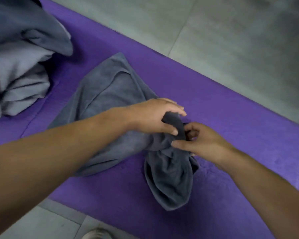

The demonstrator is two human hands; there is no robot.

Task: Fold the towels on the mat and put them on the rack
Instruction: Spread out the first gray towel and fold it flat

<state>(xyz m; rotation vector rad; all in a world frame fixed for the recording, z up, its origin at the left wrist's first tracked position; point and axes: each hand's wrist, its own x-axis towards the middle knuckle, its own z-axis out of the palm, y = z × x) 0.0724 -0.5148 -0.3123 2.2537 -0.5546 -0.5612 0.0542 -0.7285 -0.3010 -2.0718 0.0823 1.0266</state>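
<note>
On the mat (231,118), about its middle, lies the dark towel (110,104), part spread flat and part bunched towards the mat's near edge. My left hand (155,116) grips a raised fold of it, thumb and curled fingers clamped round the cloth. My right hand (202,138), just beside, pinches the same bunch. At the mat's left end sits a heap (21,75) of paler towels. Grey floor (231,31) lies past the mat's far edge.

The grey towel pile (16,66) runs off the left edge; the bottom edge cuts a blurred shoe (95,234)
</note>
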